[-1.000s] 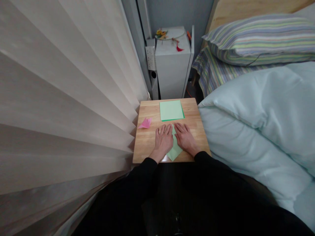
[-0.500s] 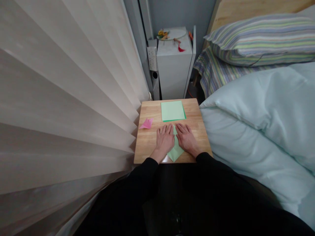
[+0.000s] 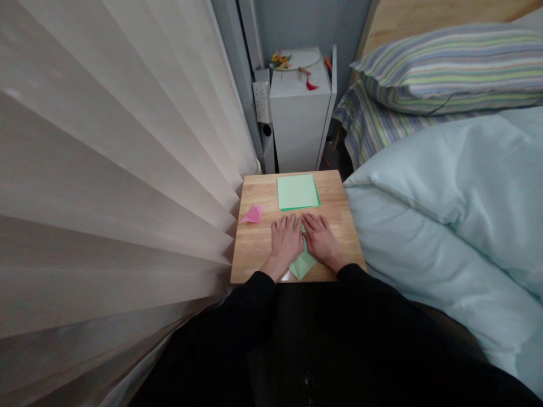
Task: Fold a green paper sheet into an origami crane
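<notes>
A folded piece of light green origami paper lies on the small wooden table, its pointed lower end toward me. My left hand rests over its left side, fingers stretched forward and slightly apart. Over the right side lies my right hand, its fingers extended toward the paper's far tip. The two hands nearly meet at the middle and cover most of the paper's upper part. Beyond them is a stack of square green paper sheets. A folded pink paper piece sits at the left.
A pleated curtain hangs close along the table's left side. On the right, a bed with a pale blue quilt and a striped pillow borders the table. Behind stands a white cabinet holding a round fan with a red tassel.
My left hand has shifted slightly to the right over the paper, closer to my right hand. The right hand has barely moved, and the other papers lie as before.
</notes>
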{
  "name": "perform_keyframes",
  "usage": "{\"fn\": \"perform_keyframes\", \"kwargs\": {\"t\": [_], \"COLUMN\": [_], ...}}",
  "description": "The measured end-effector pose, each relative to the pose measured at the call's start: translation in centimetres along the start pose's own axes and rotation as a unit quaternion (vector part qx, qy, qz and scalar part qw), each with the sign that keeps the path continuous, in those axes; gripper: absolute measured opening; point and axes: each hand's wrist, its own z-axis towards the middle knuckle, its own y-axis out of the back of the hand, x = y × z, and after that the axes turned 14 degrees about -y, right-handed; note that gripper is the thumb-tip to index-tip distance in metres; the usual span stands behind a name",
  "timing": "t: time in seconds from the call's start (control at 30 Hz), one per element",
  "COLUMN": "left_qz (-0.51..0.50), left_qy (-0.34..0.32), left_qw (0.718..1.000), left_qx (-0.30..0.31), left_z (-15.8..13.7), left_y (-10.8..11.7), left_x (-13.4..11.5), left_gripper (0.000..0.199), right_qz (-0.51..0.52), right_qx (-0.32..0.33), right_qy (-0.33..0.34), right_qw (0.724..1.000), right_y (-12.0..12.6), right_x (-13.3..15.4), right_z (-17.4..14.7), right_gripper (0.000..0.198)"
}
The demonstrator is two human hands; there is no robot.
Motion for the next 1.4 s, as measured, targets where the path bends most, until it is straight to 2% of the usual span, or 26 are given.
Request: {"fn": "perform_keyframes", "kwargs": {"t": [0.13,0.33,0.5,0.57,0.7,0.83,0.93,1.1,1.27,1.4], "left_qz": [-0.002,-0.017,-0.015,-0.019,-0.031,-0.046,-0.098,-0.222,-0.258,-0.309], "left_qy": [-0.001,0.011,0.013,0.029,0.081,0.097,0.123,0.181,0.206,0.18], "left_qw": [1.0,1.0,1.0,0.999,0.996,0.994,0.988,0.958,0.944,0.934], "left_qx": [0.004,0.009,-0.001,-0.005,-0.017,-0.014,-0.007,-0.005,0.005,-0.017], "left_z": [0.2,0.5,0.6,0.5,0.1,-0.3,-0.3,0.1,0.1,0.6], "left_y": [0.7,1.3,1.0,1.0,1.3,1.3,1.1,0.5,0.1,0.8], "left_x": [0.0,0.3,0.6,0.8,1.6,1.8,1.4,1.5,1.8,1.9], "left_gripper": [0.05,0.036,0.041,0.042,0.033,0.033,0.027,0.044,0.014,0.01], "right_qz": [0.001,0.0,-0.001,-0.003,-0.006,-0.01,-0.002,0.064,0.125,0.19], "right_qx": [0.001,0.004,0.004,0.006,0.005,0.002,0.006,0.041,0.064,0.084], "right_qy": [0.002,0.003,-0.001,0.0,-0.002,-0.012,-0.028,-0.071,-0.087,-0.11], "right_qw": [1.0,1.0,1.0,1.0,1.0,1.0,1.0,0.995,0.986,0.972], "right_y": [0.0,0.1,0.2,0.2,0.1,-0.3,-0.3,0.5,1.7,3.6], "right_x": [-0.1,0.0,0.0,0.0,0.1,0.6,1.1,1.4,1.0,0.3], "right_z": [0.0,0.0,0.0,0.0,0.0,-0.3,-0.4,0.2,1.7,2.7], "right_gripper": [0.054,0.054,0.054,0.054,0.054,0.056,0.056,0.055,0.051,0.058]}}
